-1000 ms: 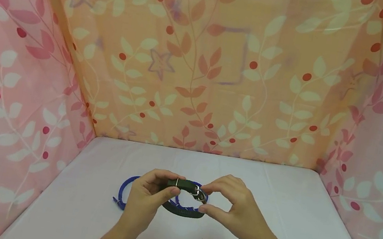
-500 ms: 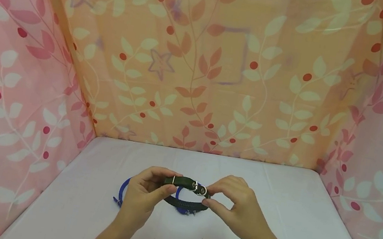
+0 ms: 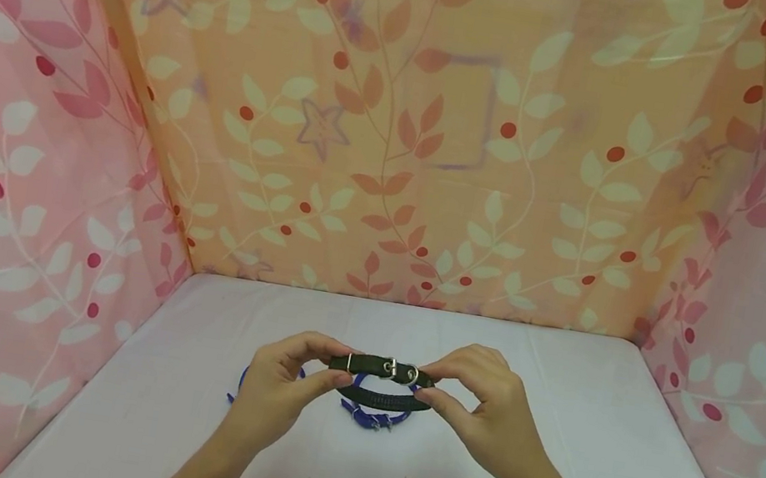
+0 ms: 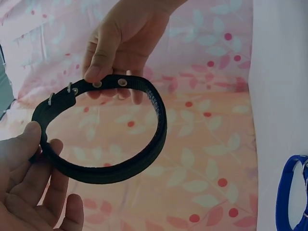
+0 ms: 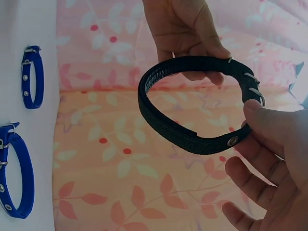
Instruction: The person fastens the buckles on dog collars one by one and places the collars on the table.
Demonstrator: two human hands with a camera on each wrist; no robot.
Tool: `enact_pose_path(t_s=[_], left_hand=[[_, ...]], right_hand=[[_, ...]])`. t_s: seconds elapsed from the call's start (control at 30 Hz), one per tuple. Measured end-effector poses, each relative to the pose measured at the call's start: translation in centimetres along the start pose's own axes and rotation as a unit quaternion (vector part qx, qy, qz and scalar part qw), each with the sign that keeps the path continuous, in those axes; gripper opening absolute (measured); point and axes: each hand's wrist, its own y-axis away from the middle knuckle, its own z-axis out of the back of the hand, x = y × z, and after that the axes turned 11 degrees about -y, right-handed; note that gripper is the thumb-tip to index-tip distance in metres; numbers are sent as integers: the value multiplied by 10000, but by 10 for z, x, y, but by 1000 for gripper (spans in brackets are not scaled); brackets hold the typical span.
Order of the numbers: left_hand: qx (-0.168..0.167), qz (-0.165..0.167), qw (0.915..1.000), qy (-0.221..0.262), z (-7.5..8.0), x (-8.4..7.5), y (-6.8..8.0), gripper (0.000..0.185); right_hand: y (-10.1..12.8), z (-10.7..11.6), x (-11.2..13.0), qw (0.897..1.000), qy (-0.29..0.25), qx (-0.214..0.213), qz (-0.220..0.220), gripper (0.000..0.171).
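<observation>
Black collar (image 3: 380, 382) is up off the tabletop (image 3: 592, 443), closed into a loop, strap through the buckle (image 3: 389, 369). Left hand (image 3: 277, 390) pinches one end, right hand (image 3: 486, 413) pinches the tail by the buckle; it looks nearly fastened. Blue collars (image 5: 19, 166) lie below, nothing blocking.

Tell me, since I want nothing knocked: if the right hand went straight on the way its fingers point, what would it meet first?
The right hand points leftward along the black collar it pinches, so it would probably meet the left hand first; depth is unclear.
</observation>
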Motion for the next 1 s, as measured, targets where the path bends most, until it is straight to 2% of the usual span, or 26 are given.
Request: enact_pose_path(t_s=[0.2, 0.4, 0.6, 0.8, 0.9, 1.0], left_hand=[[-318, -538, 9980, 8, 1, 4, -1, 26], [-423, -537, 9974, -215, -1, 4, -1, 26], [-20, -234, 9996, -166, -1, 3, -1, 25], [313, -293, 9990, -158, 2, 6, -3, 27], [567, -287, 9980, -53, 4, 8, -4, 28], [974, 163, 9949, 215, 7, 8, -5, 33]], right_hand=[[-1, 0, -2, 9997, 222, 57, -127, 30], [-1, 5, -6, 9990, 361, 107, -223, 27], [-1, 8, -12, 9989, 376, -18, 270, 33], [-1, 6, -13, 9978, 165, -242, 589, 21], [-2, 5, -12, 9953, 46, -399, 882, 20], [-5, 5, -10, 9913, -28, -502, 1220, 22]])
